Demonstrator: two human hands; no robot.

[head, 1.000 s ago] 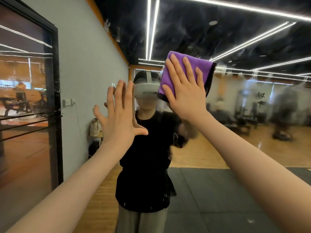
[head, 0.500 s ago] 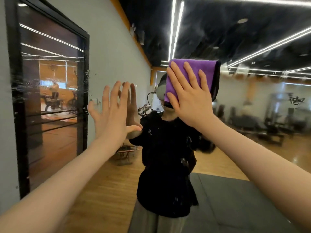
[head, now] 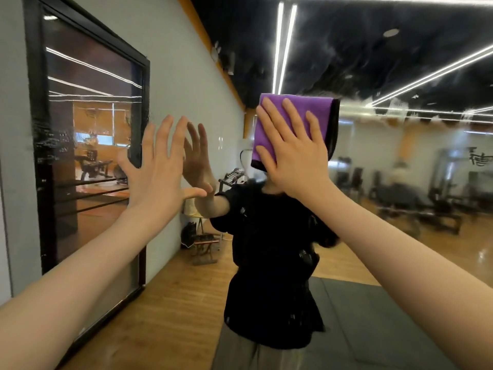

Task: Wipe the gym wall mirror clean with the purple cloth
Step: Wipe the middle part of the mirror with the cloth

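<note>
Wiping in progress, mirror (head: 400, 182) far from clean.
Right hand (head: 296, 153) is pressing the folded cloth (head: 306, 108) flat on the glass at head height, fingers straight and spread. Left hand (head: 157, 169) is bracing on the glass, fingers apart, holding nothing. Haze and streaks are showing right of the cloth; I'd judge most of the glass still unwiped.
</note>
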